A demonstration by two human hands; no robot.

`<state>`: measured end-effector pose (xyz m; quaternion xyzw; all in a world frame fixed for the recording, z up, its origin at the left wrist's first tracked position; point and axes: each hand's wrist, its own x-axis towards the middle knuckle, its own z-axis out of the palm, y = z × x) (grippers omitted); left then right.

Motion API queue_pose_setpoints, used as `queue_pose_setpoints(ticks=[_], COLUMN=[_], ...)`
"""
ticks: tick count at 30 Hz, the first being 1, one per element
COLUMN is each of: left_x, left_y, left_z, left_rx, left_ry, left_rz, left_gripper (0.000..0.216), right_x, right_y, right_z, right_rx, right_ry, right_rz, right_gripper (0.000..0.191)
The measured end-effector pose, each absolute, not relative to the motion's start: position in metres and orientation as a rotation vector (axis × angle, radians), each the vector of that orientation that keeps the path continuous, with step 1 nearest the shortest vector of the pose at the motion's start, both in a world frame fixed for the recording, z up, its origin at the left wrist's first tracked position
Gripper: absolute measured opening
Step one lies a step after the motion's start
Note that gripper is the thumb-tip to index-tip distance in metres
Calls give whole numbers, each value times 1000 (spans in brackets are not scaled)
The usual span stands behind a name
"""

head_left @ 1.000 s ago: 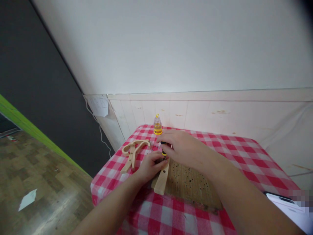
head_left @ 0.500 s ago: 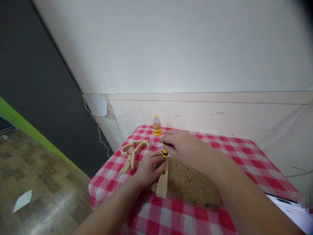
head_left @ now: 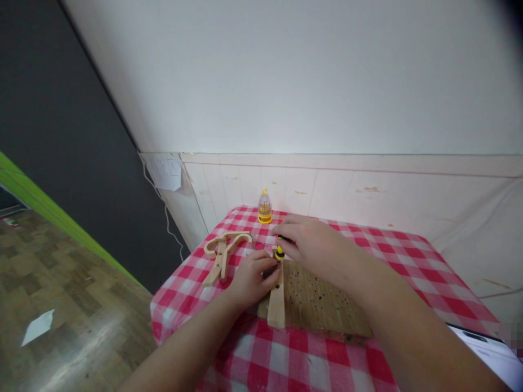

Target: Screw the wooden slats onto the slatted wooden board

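Observation:
A yellow and black screwdriver (head_left: 280, 252) stands upright over a pale wooden strip (head_left: 277, 307), its tip hidden by fingers. From above, the fingers of my right hand (head_left: 306, 237) grip its handle. My left hand (head_left: 253, 275) is closed around the strip near the screwdriver's lower end; whether its fingertips pinch a screw cannot be made out. Beneath the strip lies a brown wooden board (head_left: 318, 305) dotted with many small dark holes. To the left rests a curved wooden hook piece (head_left: 223, 256) with holes in its stem.
A clear, yellow-based bit case (head_left: 265, 208) stands at the table's back by the wall. Small thin metal items (head_left: 259, 245) lie behind my left hand. A phone-like device (head_left: 476, 345) is at the right edge. The red-white checked tablecloth (head_left: 180, 307) covers the table.
The view has shifted slightly, so everything sits a little further right. Both hands keep their places on the strip and screwdriver; my right fingers have turned a little around the handle.

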<state>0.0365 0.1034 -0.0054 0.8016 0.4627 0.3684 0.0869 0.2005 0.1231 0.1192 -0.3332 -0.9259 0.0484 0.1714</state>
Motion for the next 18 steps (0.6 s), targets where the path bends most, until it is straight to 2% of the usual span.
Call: queue_pose_setpoints(ticks=[9,18], left_x=[35,34], left_y=[103,109], left_z=[-9,-16], left_rx=[2359,2292], left_ry=[1340,1126], left_rz=[1199,1270], left_gripper=[9,12], right_x=[202,202], right_y=[127,124], right_z=[116,118], right_rx=[-927,-945], right_ry=[-2587,-2567], right_rz=[139,140], right_gripper=[21,18])
